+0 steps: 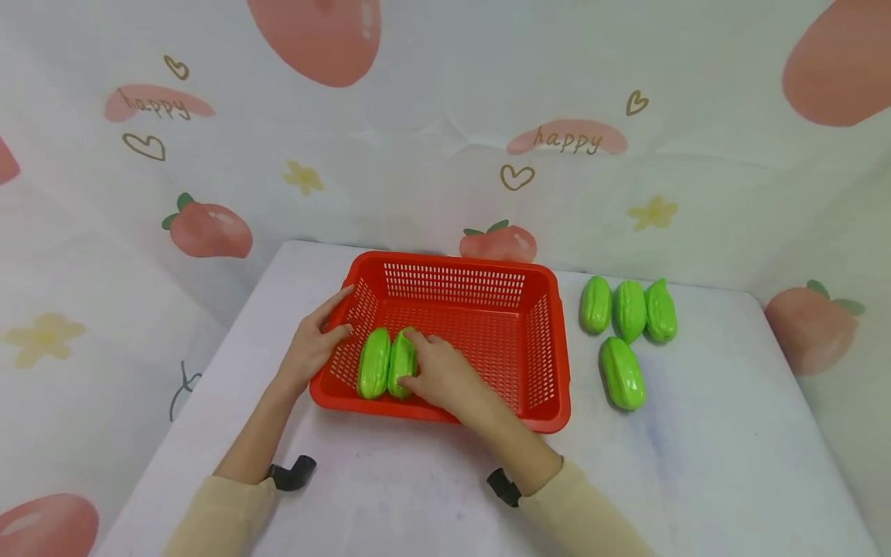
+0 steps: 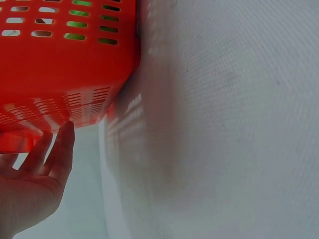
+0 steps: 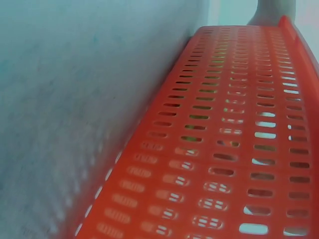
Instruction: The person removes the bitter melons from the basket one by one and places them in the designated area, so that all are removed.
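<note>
A red plastic basket (image 1: 452,414) with slotted walls stands on the table. In its front left corner two glossy green ribbed fruit-like pieces lie side by side, the left one (image 1: 373,363) and the right one (image 1: 401,362). My right hand (image 1: 445,375) holds the right piece, thumb near its front end and fingers at its back end. My left hand (image 1: 309,348) grips the basket's left rim; in the left wrist view its fingers (image 2: 62,149) touch the outer wall. The right wrist view shows the basket's slotted front wall (image 3: 239,169), with the right hand hidden.
Right of the basket lie several more green pieces: three in a back row, including a middle one (image 1: 630,309), and another (image 1: 623,374) in front. A printed cloth backdrop (image 1: 418,155) rises behind the white table (image 1: 724,433). Black straps (image 1: 292,473) sit at both wrists.
</note>
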The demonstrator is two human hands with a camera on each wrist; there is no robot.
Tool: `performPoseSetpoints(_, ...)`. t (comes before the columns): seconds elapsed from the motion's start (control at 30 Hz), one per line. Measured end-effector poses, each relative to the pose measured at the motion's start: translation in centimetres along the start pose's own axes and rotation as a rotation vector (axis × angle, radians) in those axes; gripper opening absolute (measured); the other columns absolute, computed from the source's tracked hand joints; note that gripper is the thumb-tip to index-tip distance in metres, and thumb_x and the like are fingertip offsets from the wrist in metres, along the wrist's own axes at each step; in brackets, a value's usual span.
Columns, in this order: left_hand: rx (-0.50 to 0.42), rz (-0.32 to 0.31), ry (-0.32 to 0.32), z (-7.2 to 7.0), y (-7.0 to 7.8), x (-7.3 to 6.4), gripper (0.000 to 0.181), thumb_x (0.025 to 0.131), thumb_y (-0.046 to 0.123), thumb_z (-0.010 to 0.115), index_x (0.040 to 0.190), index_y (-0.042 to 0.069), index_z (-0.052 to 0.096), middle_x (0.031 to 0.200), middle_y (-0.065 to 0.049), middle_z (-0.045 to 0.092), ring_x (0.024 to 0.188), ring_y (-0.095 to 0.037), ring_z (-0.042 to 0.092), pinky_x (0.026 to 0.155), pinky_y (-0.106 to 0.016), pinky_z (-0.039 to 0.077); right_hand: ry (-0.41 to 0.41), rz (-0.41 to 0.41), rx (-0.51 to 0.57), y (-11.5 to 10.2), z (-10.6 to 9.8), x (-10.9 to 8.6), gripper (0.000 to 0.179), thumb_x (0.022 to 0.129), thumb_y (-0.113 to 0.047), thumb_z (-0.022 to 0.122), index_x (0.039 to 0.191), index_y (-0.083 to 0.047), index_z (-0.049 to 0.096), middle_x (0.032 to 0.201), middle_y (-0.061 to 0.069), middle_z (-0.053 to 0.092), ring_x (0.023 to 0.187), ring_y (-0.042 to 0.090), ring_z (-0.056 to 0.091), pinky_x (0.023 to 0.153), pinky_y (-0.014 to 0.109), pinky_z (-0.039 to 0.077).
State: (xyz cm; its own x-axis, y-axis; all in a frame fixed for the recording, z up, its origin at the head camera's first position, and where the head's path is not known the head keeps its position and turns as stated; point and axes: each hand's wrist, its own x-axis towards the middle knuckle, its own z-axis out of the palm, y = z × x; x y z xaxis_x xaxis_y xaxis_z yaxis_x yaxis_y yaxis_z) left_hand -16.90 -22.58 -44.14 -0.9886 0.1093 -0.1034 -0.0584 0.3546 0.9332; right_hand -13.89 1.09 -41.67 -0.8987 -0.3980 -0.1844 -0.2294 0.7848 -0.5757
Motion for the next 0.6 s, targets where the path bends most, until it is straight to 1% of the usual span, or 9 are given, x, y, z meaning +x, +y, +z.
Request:
performPoseSetpoints(0.13, 0.008, 0.002, 0.005, 0.0, -0.1, 0.2, 0.063, 0.100, 0.011, 0.050, 0.154, 0.038, 0.035, 0.158, -0.006, 0.033, 0.120, -0.035, 0.050, 0.085, -0.036, 0.057, -0.028, 0.032, -0.004, -0.3, 0.1, 0.2, 0.080, 0.083, -0.033, 0.080, 0.151, -0.018, 0.041, 0.130, 0.015, 0.058, 0.109, 0.025, 0.060, 0.089, 0.040, 0.053)
performPoseSetpoints(0.23, 0.002, -0.007, 0.002, 0.1, -0.1, 0.3, 0.063, 0.100, 0.011, 0.050, 0.154, 0.039, 0.034, 0.158, -0.006, 0.032, 0.120, -0.035, 0.050, 0.085, -0.037, 0.057, -0.062, 0.044, -0.020, -0.6, 0.2, 0.4, 0.079, 0.083, -0.032, 0.080, 0.151, -0.018, 0.042, 0.128, 0.016, 0.058, 0.102, 0.025, 0.060, 0.084, 0.039, 0.054)
performPoseSetpoints(0.3, -0.001, -0.011, 0.000, 0.1, -0.2, 0.3, 0.063, 0.100, 0.011, 0.050, 0.154, 0.039, 0.034, 0.158, -0.006, 0.032, 0.120, -0.035, 0.050, 0.085, -0.038, 0.057, -0.088, 0.051, -0.037, -0.7, 0.4, 0.4, 0.078, 0.084, -0.033, 0.079, 0.151, -0.018, 0.041, 0.130, 0.018, 0.056, 0.105, 0.026, 0.060, 0.086, 0.041, 0.054)
performPoseSetpoints(0.47, -0.001, 0.001, -0.002, 0.2, -0.3, 0.3, 0.063, 0.100, 0.011, 0.050, 0.155, 0.038, 0.034, 0.158, -0.007, 0.033, 0.120, -0.035, 0.050, 0.087, -0.040, 0.057, -0.120, 0.067, -0.071, -0.8, 0.8, 0.6, 0.081, 0.085, -0.034, 0.078, 0.154, -0.022, 0.038, 0.140, 0.021, 0.051, 0.123, 0.033, 0.055, 0.098, 0.048, 0.050)
performPoseSetpoints(0.6, 0.000, 0.007, -0.002, 0.1, -0.2, 0.3, 0.063, 0.100, 0.010, 0.049, 0.155, 0.037, 0.034, 0.158, -0.007, 0.033, 0.121, -0.034, 0.049, 0.089, -0.042, 0.056, -0.139, 0.052, -0.090, -0.8, 1.1, 0.8, 0.082, 0.086, -0.033, 0.077, 0.156, -0.024, 0.034, 0.137, 0.019, 0.055, 0.126, 0.033, 0.053, 0.100, 0.047, 0.048)
